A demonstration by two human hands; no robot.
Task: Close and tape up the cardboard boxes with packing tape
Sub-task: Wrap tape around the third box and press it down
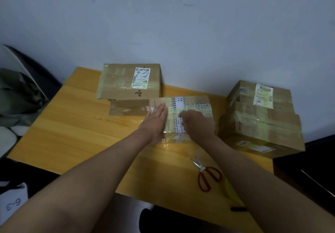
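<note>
A flat cardboard box (195,104) lies in the middle of the wooden table (72,124), crossed by shiny clear tape and black-and-white striped tape. My left hand (156,118) lies flat with straight fingers on the box's left part. My right hand (197,124) rests on the box top near the striped tape, its fingers bent downward; its fingertips are hidden. No tape roll is visible.
Two stacked boxes (126,86) stand behind at the left, against the wall. A taller stack of taped boxes (261,120) fills the table's right side. Red-handled scissors (206,174) lie near the front edge. A black marker (238,209) lies at the front right.
</note>
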